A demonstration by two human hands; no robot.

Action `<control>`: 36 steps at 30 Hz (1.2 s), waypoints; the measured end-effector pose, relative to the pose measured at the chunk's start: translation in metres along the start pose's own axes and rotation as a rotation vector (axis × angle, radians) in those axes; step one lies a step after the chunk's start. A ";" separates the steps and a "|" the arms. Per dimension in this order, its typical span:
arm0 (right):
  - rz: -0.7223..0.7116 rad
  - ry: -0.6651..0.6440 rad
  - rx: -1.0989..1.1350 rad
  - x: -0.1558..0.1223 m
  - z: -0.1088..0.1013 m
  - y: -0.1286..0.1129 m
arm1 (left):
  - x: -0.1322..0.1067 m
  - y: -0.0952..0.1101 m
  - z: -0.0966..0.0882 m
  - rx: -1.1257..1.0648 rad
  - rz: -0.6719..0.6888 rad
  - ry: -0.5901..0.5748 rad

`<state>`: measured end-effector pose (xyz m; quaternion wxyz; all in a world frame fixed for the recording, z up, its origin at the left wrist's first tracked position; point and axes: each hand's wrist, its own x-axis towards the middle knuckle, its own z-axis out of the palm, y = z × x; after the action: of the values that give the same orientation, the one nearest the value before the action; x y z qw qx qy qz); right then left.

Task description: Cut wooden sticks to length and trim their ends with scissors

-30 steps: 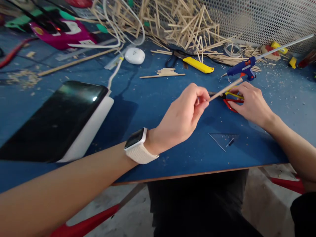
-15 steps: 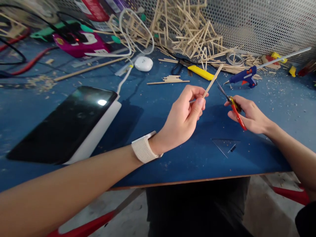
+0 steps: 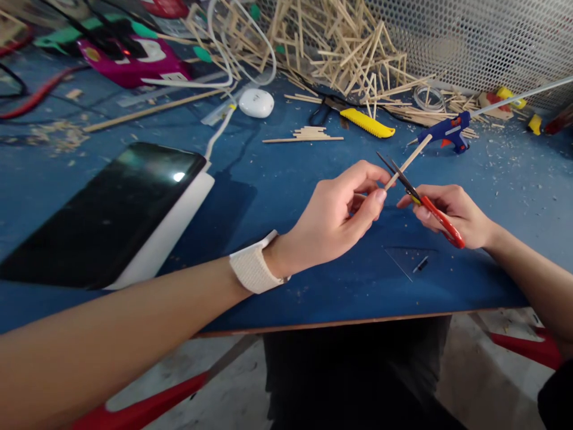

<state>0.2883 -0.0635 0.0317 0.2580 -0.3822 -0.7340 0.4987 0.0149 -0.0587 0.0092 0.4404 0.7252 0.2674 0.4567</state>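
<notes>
My left hand [image 3: 340, 212] pinches a thin wooden stick [image 3: 409, 160] that points up and to the right above the blue table [image 3: 277, 179]. My right hand [image 3: 452, 212] grips red-handled scissors [image 3: 423, 200]. Their dark blades are parted and straddle the stick just beyond my left fingertips. A white watch band wraps my left wrist.
A black phone [image 3: 102, 215] lies on a white block at the left. A blue glue gun [image 3: 445, 130], a yellow cutter [image 3: 367, 122], a white round case [image 3: 256, 103], a clear set square [image 3: 409, 261] and a heap of wooden sticks [image 3: 340, 48] lie behind, before a mesh wall.
My right hand picked the scissors up off the table and brought their blades onto the stick. My left hand tilted the stick up, then lowered it slightly.
</notes>
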 end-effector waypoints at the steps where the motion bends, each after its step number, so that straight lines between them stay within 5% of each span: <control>1: 0.002 -0.004 0.006 0.000 0.000 0.000 | 0.000 0.001 0.000 0.001 -0.009 -0.005; 21: 0.119 -0.055 -0.055 -0.008 0.006 -0.013 | 0.000 0.007 -0.001 -0.068 -0.134 0.002; 36: 0.047 -0.089 0.068 -0.005 0.006 -0.006 | 0.001 0.012 -0.002 -0.050 -0.090 0.013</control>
<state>0.2849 -0.0721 0.0348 0.2261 -0.3674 -0.7182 0.5459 0.0131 -0.0631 0.0207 0.4766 0.6982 0.2914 0.4476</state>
